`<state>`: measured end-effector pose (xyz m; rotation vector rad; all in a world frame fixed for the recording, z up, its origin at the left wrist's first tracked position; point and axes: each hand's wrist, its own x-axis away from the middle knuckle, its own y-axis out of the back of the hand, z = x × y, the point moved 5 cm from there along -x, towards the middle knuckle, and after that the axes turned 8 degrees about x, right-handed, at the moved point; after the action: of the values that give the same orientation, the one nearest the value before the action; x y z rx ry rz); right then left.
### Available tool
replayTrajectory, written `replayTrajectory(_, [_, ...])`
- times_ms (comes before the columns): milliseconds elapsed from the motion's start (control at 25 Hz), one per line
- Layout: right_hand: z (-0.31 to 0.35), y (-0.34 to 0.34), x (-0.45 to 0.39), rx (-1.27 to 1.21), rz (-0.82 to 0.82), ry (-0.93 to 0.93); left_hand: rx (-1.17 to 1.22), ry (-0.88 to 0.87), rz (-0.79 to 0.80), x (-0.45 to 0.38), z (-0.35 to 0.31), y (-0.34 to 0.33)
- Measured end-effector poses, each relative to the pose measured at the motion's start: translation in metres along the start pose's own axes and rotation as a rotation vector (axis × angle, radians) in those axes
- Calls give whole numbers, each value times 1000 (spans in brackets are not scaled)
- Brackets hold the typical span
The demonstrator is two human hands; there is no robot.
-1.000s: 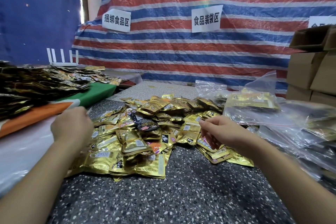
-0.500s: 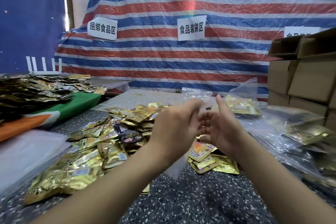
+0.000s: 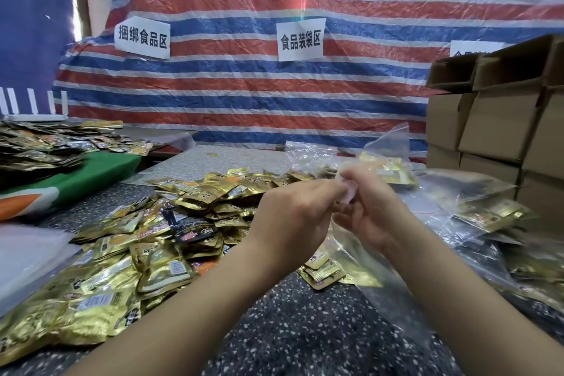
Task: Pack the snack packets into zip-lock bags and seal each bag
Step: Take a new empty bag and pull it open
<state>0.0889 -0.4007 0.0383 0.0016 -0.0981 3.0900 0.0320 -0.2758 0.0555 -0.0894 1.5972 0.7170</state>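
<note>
A clear empty zip-lock bag (image 3: 360, 256) hangs between my hands above the speckled table (image 3: 305, 339). My left hand (image 3: 293, 217) and my right hand (image 3: 366, 210) both pinch its top edge, fingertips close together. A wide heap of gold snack packets (image 3: 158, 241) lies to the left of the hands. A few loose gold packets (image 3: 323, 272) lie under the bag. Filled zip-lock bags (image 3: 488, 214) are stacked at the right, one more filled bag (image 3: 387, 168) behind my hands.
Brown cardboard boxes (image 3: 500, 125) are stacked at the far right. A green and orange cloth (image 3: 76, 177) with another pile of packets (image 3: 39, 146) sits at the left. A white plastic sheet (image 3: 27, 256) lies near left. A striped tarp (image 3: 274, 85) closes the back.
My left hand came in from the left side of the packet heap to meet my right hand. Both hands now pinch the top of a clear bag, raised above the table.
</note>
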Motion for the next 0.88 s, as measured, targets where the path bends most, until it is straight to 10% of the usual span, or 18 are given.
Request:
replayTrajectory(360, [10, -2, 1, 213, 21, 277, 94, 311, 110, -7, 25, 8])
replayTrajectory(880, [6, -9, 8, 70, 327, 166, 193, 533, 300, -2, 48, 7])
